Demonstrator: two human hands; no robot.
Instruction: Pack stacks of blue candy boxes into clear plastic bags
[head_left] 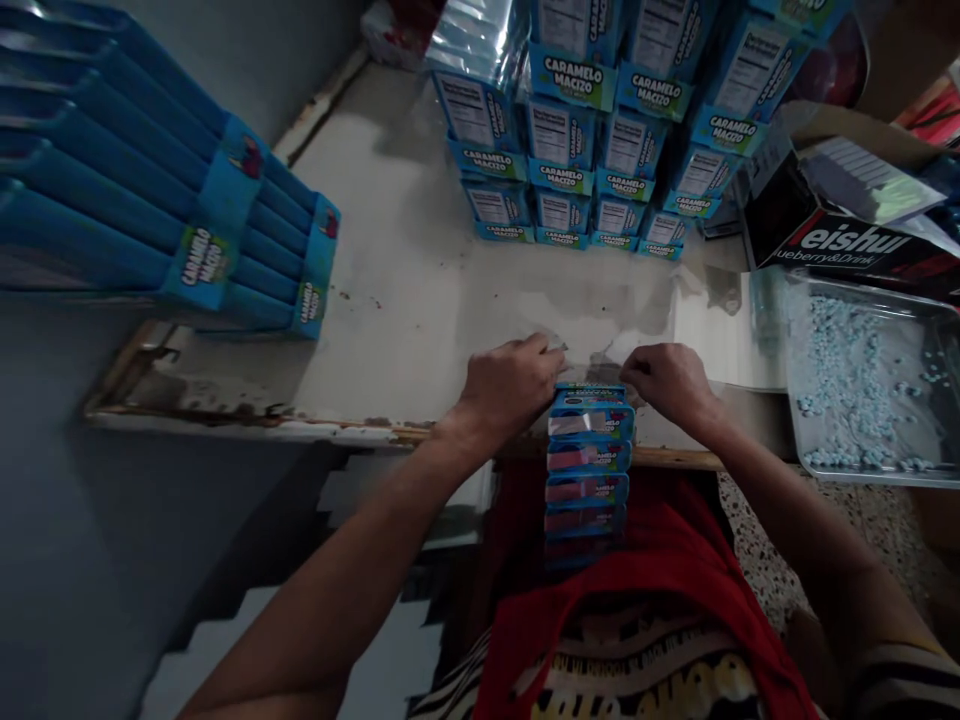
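Observation:
A row of blue candy boxes (589,458), printed "Caramelo Macizo", runs from the table's front edge down against the red apron. Glossy reflections lie across their faces. At the far left corner of this row is my left hand (514,375), fingers curled in a pinch. My right hand (667,382) is closed in a similar pinch at the far right corner. Faint see-through clear plastic wrap (600,366) shows between the fingertips, just beyond the boxes; its edges are hard to make out.
Stacked blue boxes (562,150) stand at the back, some under shiny plastic. More blue packs (247,220) rise at the left table edge. On the right are a metal tray (911,400) with small pale-blue pieces, a black carton (847,235) and a whitish sheet (709,325).

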